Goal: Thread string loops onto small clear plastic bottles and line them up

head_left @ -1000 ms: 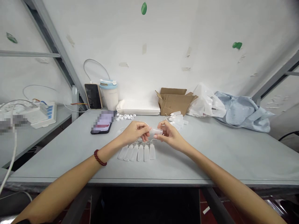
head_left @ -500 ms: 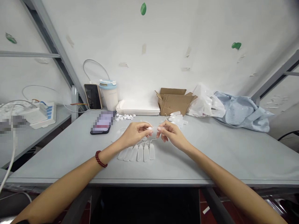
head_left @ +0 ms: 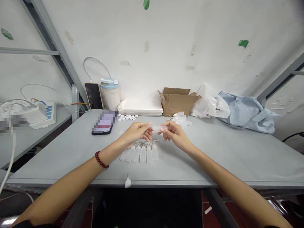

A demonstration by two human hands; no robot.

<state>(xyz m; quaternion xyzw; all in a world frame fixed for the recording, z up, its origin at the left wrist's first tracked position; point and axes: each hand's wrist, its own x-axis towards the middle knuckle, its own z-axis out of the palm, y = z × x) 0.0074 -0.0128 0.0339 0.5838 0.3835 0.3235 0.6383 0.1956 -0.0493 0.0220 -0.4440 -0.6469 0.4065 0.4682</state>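
Between the thumb and fingers of my right hand (head_left: 171, 131) a small translucent plastic bottle (head_left: 157, 128) lies level, its narrow end toward the left. My left hand (head_left: 139, 131), with a dark red bead bracelet at the wrist, is at that narrow end, thumb and fingertips drawn together; whether anything is in them is hidden. Below the hands several similar bottles (head_left: 142, 154) lie side by side with thin white cords at their tops. A small white blurred piece (head_left: 127, 182), like a cap, is at the table's front edge.
Behind the hands are several white caps (head_left: 127, 117), a loose pile of bottles (head_left: 180, 118), a white stack (head_left: 142, 108) and an open cardboard box (head_left: 178, 103). A phone (head_left: 104, 123) and a lidded cup (head_left: 111, 95) stand left; a plastic bag (head_left: 209, 103) and blue cloth (head_left: 247, 110) lie right.
The white cap seen between my left fingertips is gone from there. A white piece now shows at the table's front edge. My right hand still holds the bottle.
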